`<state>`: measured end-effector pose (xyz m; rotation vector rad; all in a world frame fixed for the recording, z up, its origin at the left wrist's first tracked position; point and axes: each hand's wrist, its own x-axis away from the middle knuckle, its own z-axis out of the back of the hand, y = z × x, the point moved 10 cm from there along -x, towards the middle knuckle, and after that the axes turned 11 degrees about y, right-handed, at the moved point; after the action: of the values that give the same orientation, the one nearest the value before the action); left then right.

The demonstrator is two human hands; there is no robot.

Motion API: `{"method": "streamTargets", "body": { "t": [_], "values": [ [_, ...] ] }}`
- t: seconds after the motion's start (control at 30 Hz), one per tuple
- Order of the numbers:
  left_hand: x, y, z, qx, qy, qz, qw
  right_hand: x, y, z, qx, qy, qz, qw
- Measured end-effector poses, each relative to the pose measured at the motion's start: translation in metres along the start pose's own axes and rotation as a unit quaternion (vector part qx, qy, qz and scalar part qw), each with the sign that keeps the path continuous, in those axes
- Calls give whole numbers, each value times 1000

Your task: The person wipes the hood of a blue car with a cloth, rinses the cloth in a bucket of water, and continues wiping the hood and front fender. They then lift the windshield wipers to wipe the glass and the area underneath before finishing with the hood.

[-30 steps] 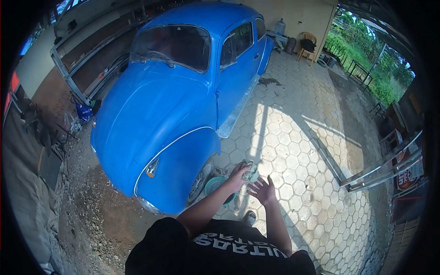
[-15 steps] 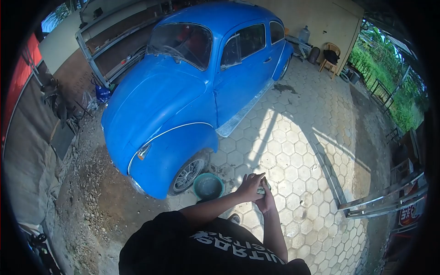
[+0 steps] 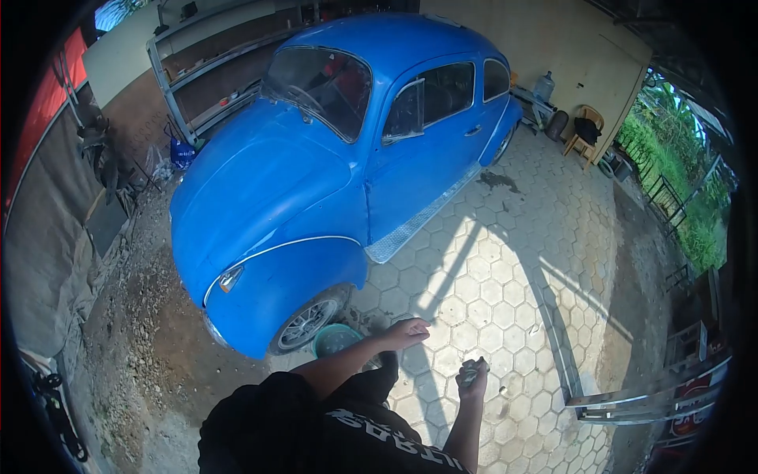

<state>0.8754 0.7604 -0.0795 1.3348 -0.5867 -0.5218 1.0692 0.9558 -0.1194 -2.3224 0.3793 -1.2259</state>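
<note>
Two bare hands appear low in the head view, standing apart above the pale hexagonal paving [image 3: 505,261]. Your right hand [image 3: 472,374] is clenched around a small crumpled grey-green rag [image 3: 474,366], bunched into the fist so that only its top shows; a wad held this way probably keeps wet cloth from trailing. Your left hand [image 3: 407,332] is released, fingers loosely extended and palm down, touching nothing. It hovers just beyond the round teal plastic basin [image 3: 335,340], which sits on the paving beside the spoked front wheel [image 3: 304,325] of the matte blue rounded vintage car [image 3: 316,174], likely placed there for easy reach of the bodywork. You stand at the car's front corner, near its bulging blue fender [image 3: 276,292]. A wooden chair [image 3: 583,133] and a large clear water jug [image 3: 543,85] stand well apart by the far wall.
</note>
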Motion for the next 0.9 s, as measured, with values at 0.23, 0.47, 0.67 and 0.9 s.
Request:
{"method": "streamTargets", "body": {
  "t": [0.23, 0.47, 0.67, 0.9],
  "values": [
    [-126, -57, 2, 150, 21, 56, 987, -90, -23, -162, 157, -12, 11, 987],
    [-203, -20, 127, 205, 104, 178, 957, -159, 12, -400, 260, -130, -18, 957],
    [-213, 40, 272, 598, 243, 121, 754, -130, 115, -573, 267, -287, -164, 905],
    [-146, 10, 406, 680, 326, -10, 657, -73, 217, -665, 369, -351, -162, 845]
  ]
}}
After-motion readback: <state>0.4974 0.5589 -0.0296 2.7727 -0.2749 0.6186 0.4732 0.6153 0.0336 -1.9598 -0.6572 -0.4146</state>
